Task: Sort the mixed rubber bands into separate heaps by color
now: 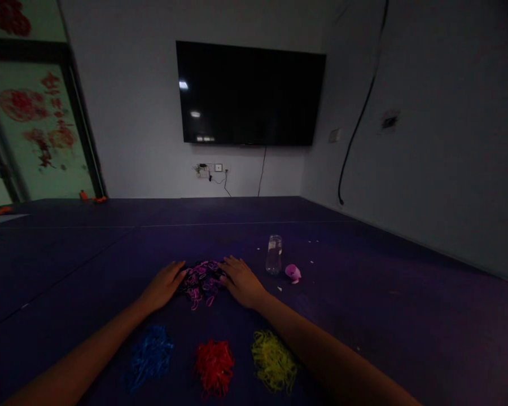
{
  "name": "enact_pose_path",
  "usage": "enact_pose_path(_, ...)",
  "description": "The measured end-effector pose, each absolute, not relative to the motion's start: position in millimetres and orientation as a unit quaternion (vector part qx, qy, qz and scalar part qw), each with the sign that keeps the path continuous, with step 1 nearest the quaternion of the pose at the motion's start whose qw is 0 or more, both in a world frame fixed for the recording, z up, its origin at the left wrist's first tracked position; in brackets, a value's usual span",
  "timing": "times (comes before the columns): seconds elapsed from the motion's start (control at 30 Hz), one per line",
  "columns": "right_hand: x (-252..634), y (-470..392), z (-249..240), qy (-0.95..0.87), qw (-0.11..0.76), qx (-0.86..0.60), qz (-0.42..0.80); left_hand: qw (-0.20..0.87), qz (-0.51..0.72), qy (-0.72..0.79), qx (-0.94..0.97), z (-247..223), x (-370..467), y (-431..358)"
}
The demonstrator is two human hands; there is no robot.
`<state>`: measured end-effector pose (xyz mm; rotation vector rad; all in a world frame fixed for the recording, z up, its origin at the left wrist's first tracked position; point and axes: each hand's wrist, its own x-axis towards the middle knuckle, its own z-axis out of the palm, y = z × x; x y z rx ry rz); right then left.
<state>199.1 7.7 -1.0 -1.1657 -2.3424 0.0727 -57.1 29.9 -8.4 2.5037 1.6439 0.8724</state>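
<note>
A loose pile of pink and dark rubber bands [202,281] lies on the purple tabletop between my two hands. My left hand [165,285] rests against the pile's left side, fingers stretched forward. On the opposite side my right hand [243,282] lies flat with its fingers out, the tips touching the bands. Closer to me sit three separate heaps: blue bands [152,356], red bands [214,366] and yellow bands [273,361]. Neither hand grips anything that I can make out.
A clear bottle [274,255] stands upright right of my right hand, beside a pink cap-like piece [293,273]. Small white scraps dot the purple surface [389,316]. Behind are a wall-mounted television [249,96], a hanging black cable [358,121] and a decorated glass door [34,124].
</note>
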Motion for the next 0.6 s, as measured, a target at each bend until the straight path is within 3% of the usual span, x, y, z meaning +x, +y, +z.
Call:
enact_pose_path(0.23, 199, 19, -9, -0.836, 0.224, -0.499, 0.046, 0.093, 0.246, 0.439, 0.859, 1, -49, 14)
enact_pose_path(0.47, 196, 20, -5, -0.863, 0.185, -0.467, 0.049, 0.023, 0.229, 0.424, 0.876, 6, -47, 13)
enact_pose_path(0.6, 198, 17, 1, -0.889, 0.212, -0.402, 0.051, -0.022, 0.277, 0.472, 0.837, 10, -43, 10)
